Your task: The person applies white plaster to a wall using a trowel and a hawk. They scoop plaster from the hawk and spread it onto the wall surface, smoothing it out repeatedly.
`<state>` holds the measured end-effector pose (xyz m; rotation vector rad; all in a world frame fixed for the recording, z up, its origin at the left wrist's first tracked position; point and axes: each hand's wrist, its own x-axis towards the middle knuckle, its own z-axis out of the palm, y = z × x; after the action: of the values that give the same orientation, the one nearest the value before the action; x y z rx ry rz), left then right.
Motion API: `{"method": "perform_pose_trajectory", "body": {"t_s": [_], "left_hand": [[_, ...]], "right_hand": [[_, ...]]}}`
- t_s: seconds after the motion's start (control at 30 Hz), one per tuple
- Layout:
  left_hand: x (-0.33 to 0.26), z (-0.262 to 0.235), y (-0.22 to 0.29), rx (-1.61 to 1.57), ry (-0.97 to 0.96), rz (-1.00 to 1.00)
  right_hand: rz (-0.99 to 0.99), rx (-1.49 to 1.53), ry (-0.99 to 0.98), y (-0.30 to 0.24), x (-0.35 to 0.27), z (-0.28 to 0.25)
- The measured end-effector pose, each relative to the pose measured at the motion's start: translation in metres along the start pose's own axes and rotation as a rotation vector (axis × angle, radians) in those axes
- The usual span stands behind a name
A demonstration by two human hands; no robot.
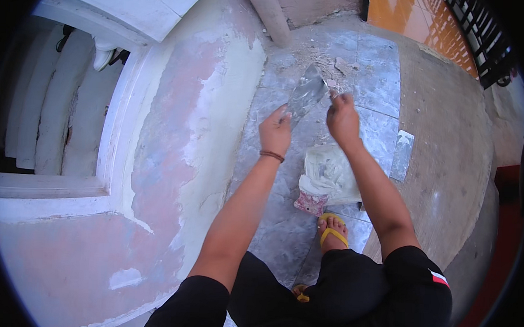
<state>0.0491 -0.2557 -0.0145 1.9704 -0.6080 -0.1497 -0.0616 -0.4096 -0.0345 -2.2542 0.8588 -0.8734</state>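
Observation:
My left hand (275,131) is closed on the lower end of a flat metal putty blade (307,96), which is smeared with pale filler. My right hand (343,121) is closed beside the blade's upper right edge. Something small and dark shows at its fingertips, but blur hides what it is. Below the hands, on the tiles, lies a shallow white tray (354,194) of wet white putty (330,169), partly covered by my right forearm. A red-stained flat piece (310,202) sticks out at its near corner.
On the left is a patchy, part-filled wall (176,113) with a white window frame (116,128). Another metal blade (402,155) lies at the tiles' right edge. Rubble (343,66) is scattered ahead. My foot in a yellow flip-flop (333,232) stands near the tray. A black gate (481,38) is at far right.

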Motion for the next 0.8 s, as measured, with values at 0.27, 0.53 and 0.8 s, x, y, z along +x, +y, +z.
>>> {"method": "perform_pose_trajectory", "body": {"t_s": [0.27, 0.53, 0.8], "left_hand": [[0.020, -0.026, 0.017, 0.117, -0.112, 0.046], [0.029, -0.058, 0.019, 0.080, -0.180, 0.423], [-0.022, -0.081, -0.017, 0.120, 0.200, -0.135]], "right_hand": [[0.193, 0.289, -0.040, 0.028, -0.002, -0.041], [-0.270, 0.028, -0.468, 0.058, 0.094, -0.047], [0.141, -0.524, -0.574, 0.078, 0.060, -0.008]]}}
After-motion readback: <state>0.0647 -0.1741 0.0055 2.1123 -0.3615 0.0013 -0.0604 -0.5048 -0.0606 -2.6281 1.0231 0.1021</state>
